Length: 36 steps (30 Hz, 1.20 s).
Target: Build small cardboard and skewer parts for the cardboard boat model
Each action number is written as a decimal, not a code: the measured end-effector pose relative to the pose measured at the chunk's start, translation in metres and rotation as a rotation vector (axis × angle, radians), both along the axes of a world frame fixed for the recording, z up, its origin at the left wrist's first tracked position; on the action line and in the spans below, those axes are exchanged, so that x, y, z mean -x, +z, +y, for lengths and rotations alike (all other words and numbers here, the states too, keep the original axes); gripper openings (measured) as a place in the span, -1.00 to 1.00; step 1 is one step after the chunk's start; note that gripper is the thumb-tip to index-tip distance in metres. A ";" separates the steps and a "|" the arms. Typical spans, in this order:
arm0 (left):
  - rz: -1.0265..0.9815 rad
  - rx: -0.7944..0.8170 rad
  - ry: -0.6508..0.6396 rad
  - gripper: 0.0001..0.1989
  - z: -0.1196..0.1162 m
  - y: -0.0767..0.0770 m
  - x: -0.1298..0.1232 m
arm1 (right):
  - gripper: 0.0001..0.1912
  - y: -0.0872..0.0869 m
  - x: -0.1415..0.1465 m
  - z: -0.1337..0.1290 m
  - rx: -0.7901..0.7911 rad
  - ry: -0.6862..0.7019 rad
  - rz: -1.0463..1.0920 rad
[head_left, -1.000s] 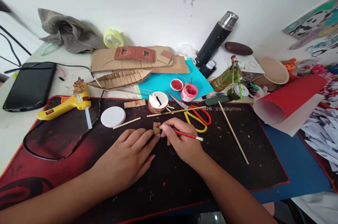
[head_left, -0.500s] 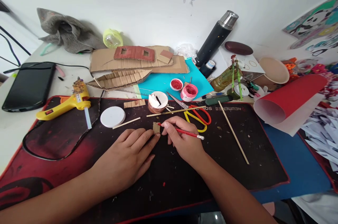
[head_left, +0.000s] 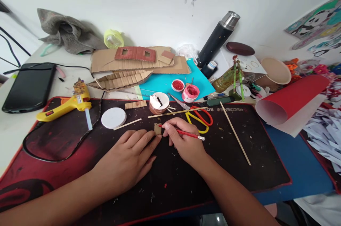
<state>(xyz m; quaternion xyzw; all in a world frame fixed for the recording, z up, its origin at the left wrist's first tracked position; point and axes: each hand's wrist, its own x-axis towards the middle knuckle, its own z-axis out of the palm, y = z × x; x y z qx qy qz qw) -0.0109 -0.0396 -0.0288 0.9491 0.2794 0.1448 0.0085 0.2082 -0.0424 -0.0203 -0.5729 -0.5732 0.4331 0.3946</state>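
Note:
My right hand (head_left: 185, 141) is closed around a red pencil (head_left: 190, 134) with a white end. The pencil's tip meets a small piece of cardboard (head_left: 157, 128) lying on the dark mat. On the near left edge of that piece, the fingertips of my left hand (head_left: 135, 151) press it down, fingers close together. Just beyond stand a pot (head_left: 159, 107) with a white top and a thin wooden stick (head_left: 177, 112). Scissors (head_left: 198, 119) with red and yellow handles lie past my right hand.
A yellow glue gun (head_left: 66, 107), its cord and a white round lid (head_left: 113, 117) are at left. Behind lie a cardboard boat shape (head_left: 121, 80), red-painted cardboard (head_left: 135, 54) and red paint pots (head_left: 190, 93). Another stick (head_left: 236, 133) and a red paper roll (head_left: 295, 94) are at right.
The pencil's white end has shifted very slightly left. Both hands otherwise stay where they were on the cardboard piece and pencil.

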 end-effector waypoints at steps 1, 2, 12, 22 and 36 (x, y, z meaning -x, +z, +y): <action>0.000 -0.001 0.000 -0.58 0.000 0.000 0.000 | -0.74 0.000 0.000 0.000 0.004 -0.004 0.004; -0.001 -0.002 0.000 -0.58 0.000 0.000 0.000 | -0.75 -0.001 -0.001 0.000 0.007 -0.007 0.008; -0.001 -0.012 0.005 -0.59 0.000 -0.001 0.000 | -0.74 -0.004 -0.004 -0.001 0.041 -0.044 0.036; -0.004 -0.001 -0.022 -0.56 0.000 -0.001 0.001 | -0.74 -0.006 -0.006 -0.002 0.004 -0.081 0.042; -0.066 0.022 -0.011 -0.56 0.003 -0.003 0.002 | -0.74 -0.008 -0.009 -0.003 -0.034 -0.104 0.078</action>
